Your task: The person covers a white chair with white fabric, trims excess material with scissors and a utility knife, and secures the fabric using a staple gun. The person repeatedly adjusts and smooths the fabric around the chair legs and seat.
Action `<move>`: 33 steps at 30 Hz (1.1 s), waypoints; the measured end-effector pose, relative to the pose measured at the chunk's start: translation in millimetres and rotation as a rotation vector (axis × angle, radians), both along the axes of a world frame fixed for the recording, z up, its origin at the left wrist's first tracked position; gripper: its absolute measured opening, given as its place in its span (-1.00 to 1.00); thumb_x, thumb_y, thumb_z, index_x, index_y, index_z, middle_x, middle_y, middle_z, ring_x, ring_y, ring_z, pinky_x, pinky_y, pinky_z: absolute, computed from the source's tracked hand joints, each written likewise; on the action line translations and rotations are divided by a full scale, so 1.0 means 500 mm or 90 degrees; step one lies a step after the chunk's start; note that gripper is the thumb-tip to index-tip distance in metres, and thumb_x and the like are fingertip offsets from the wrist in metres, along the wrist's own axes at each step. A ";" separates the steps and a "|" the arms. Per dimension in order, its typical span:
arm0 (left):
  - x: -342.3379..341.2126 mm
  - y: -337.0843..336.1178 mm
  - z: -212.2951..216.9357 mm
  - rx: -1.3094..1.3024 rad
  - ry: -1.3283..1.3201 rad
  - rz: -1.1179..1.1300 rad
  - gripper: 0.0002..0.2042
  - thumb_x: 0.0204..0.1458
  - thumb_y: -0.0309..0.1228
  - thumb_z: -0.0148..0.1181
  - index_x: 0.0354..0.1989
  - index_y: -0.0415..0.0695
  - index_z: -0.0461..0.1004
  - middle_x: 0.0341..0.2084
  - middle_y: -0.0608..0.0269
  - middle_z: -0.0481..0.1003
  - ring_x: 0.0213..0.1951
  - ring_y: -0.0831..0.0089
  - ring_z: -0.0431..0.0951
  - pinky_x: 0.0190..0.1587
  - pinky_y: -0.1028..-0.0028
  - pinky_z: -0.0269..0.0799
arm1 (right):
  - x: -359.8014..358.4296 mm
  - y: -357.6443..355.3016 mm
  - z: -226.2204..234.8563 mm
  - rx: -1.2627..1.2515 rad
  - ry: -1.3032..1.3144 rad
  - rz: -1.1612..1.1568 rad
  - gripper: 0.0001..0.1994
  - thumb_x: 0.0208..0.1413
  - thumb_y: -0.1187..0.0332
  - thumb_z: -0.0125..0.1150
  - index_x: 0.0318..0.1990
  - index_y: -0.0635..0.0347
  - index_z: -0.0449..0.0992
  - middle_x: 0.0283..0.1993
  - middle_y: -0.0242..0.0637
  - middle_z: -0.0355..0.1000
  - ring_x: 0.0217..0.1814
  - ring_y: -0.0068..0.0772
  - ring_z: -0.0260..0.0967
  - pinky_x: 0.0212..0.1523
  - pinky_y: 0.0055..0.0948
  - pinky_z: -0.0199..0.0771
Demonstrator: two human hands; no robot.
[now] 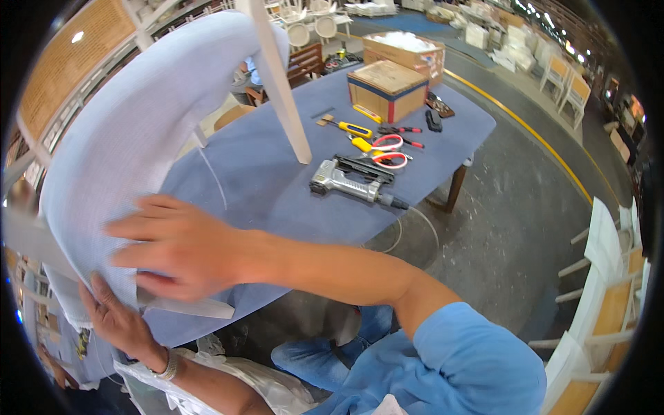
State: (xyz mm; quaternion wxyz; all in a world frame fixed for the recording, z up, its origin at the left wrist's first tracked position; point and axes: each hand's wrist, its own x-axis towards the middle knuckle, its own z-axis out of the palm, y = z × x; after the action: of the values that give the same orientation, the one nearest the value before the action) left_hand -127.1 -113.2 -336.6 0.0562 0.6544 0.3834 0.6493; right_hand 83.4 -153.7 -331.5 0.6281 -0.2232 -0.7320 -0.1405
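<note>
A chair with a curved back covered in pale blue-white fabric rests tipped on the table, its pale wooden legs sticking out. My left hand, with a metal watch on the wrist, grips the lower left edge of the covered back; some of its fingers are hidden. Reaching across from the right, my right hand lies over the fabric close above the left one. Its fingers are apart and slightly blurred, and no object shows in them.
On the blue-covered table lie a pneumatic staple gun with its hose, red-handled scissors, a yellow screwdriver and pliers. Behind them stands a cardboard box. Pale chairs line the right side.
</note>
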 end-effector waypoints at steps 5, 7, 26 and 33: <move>-0.027 -0.024 0.039 -0.077 0.045 -0.033 -0.60 0.35 -0.24 0.06 0.09 -0.40 0.43 -0.27 0.12 0.59 -0.28 0.61 0.49 -0.21 0.61 0.43 | 0.374 -0.067 -0.211 -0.385 -0.081 -0.319 -0.66 0.07 0.35 0.29 0.04 0.05 0.57 0.16 -0.12 0.47 0.23 -0.01 0.38 0.23 -0.09 0.34; -0.062 -0.015 0.034 -0.131 0.082 -0.006 -0.63 0.33 -0.23 0.09 0.03 -0.35 0.48 -0.36 0.20 0.58 -0.37 0.63 0.48 -0.32 0.61 0.42 | 0.524 -0.075 -0.265 -0.474 -0.121 -0.538 -0.59 0.01 0.47 0.26 0.09 0.11 0.52 0.15 -0.07 0.45 0.18 0.04 0.39 0.21 -0.06 0.36; -0.102 -0.039 0.075 -0.391 -0.190 -0.526 -0.63 0.04 -0.22 0.44 -0.12 -0.23 0.54 -0.52 0.44 0.48 -0.68 0.76 0.26 -0.70 0.66 0.09 | 0.805 -0.238 -0.267 -0.634 -0.025 -0.572 -0.46 -0.03 0.48 0.28 0.20 0.10 0.42 -0.02 -0.17 0.51 -0.04 -0.13 0.50 -0.04 -0.19 0.47; -0.100 -0.053 0.039 -0.364 -0.228 -0.545 -0.72 0.06 -0.35 0.42 -0.15 -0.24 0.55 -0.52 0.47 0.48 -0.69 0.78 0.21 -0.69 0.66 0.05 | 0.273 -0.247 -0.240 -0.508 0.324 0.008 -0.55 0.19 0.48 0.17 0.25 0.23 0.33 -0.28 -0.45 0.37 -0.40 -0.60 0.36 -0.40 -0.57 0.41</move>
State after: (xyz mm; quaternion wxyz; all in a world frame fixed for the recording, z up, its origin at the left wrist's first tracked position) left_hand -177.1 -139.5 -317.2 0.5555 0.5897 0.2284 0.5399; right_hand 220.0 -277.4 -451.5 0.6535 -0.4702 -0.5529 0.2148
